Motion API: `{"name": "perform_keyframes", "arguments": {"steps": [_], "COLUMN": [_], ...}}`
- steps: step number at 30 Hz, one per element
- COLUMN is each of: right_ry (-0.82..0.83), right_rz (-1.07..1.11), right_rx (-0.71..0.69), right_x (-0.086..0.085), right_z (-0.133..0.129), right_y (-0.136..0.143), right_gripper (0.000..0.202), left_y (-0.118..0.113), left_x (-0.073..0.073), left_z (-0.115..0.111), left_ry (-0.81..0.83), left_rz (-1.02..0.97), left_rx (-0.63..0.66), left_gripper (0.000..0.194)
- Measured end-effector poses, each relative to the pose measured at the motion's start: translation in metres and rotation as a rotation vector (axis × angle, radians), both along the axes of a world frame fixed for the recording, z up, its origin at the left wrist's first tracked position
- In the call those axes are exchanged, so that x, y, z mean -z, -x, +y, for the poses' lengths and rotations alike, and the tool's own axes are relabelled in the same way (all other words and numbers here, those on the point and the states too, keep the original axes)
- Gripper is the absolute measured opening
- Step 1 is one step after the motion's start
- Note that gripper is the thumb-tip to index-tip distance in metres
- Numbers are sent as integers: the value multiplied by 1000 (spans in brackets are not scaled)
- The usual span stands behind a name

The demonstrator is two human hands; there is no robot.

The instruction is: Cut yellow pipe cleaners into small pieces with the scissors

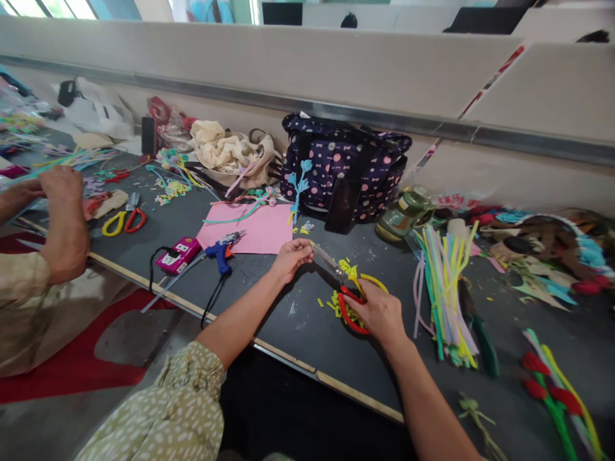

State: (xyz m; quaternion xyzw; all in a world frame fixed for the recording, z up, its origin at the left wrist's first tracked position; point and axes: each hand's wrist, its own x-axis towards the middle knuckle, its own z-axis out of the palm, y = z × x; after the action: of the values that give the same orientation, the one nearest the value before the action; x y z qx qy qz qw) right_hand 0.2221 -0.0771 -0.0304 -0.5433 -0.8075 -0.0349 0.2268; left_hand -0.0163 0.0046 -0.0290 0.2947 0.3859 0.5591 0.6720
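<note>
My right hand (382, 310) grips a pair of scissors (331, 266) with one red and one yellow handle. The blades point up and left, towards my left hand (294, 257). Its thumb and fingers are pinched together right by the blade tips, and a speck of yellow shows there, too small to name. Beneath the scissors, short yellow cut pieces (331, 304) lie scattered on the dark table. A light blue flower stem (298, 186) made of fuzzy sticks stands just beyond my left hand, by a pink sheet (266, 229).
A blue glue gun (221, 255) and a magenta box (179, 256) lie on the left. Another person's hands (62, 186) work further left, near a second pair of scissors (125, 218). Behind stand a dotted bag (346, 160) and a bottle (403, 214); right, a fuzzy-stick bundle (444, 288).
</note>
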Motion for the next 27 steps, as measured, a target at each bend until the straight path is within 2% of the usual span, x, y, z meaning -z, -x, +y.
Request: {"name": "perform_keyframes", "arguments": {"steps": [7, 12, 16, 20, 24, 27], "right_ry": [32, 44, 12, -12, 19, 22], "right_rz": [-17, -38, -49, -102, -170, -212], "right_rx": [8, 9, 85, 199, 222, 238], "right_x": [-4, -2, 0, -10, -21, -21], "right_z": [-1, -1, 1, -1, -3, -2], "right_y": [1, 0, -1, 1, 6, 5], "right_gripper": [36, 37, 39, 43, 39, 40], "left_y": [-1, 0, 1, 1, 1, 2], "left_x": [-3, -4, -3, -3, -2, -2], "left_z": [-1, 0, 0, 1, 1, 1], "left_ry": [5, 13, 21, 23, 21, 25], "left_rz": [2, -13, -17, -19, -11, 6], "left_rx": [9, 21, 47, 43, 40, 21], "left_gripper": [36, 35, 34, 33, 32, 32]}}
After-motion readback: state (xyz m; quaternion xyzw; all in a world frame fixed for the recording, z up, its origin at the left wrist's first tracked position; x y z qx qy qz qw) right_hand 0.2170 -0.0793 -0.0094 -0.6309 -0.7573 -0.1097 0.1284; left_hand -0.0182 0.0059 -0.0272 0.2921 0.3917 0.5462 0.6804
